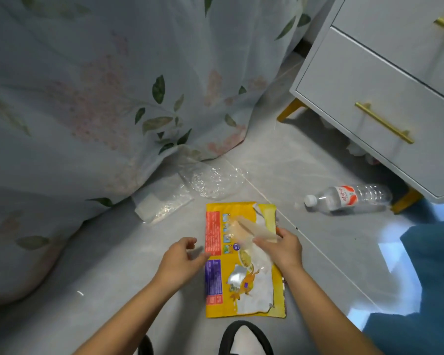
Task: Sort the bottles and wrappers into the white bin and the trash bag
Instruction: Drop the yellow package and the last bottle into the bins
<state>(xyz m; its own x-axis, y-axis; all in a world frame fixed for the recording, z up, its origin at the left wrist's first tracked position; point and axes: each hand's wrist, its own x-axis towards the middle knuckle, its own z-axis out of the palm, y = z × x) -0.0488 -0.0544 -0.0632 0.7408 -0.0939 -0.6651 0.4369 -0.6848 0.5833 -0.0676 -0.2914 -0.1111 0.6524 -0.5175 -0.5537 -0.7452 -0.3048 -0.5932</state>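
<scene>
— Yellow foil first: why is your right hand [282,248] over the yellow wrapper [244,262] on the floor [305,170]?

— Your fingers [263,243] pinch a clear wrapper [246,234] just above it, likely lifted for sorting. Your left hand [182,260] hangs relaxed beside the yellow one, holding nothing.

— And the count?

— One bottle [349,197] lying near the nightstand [385,98]; two more clear wrappers [190,185] by the bedsheet [87,98]. You'll find neither bin nor bag in view.
</scene>
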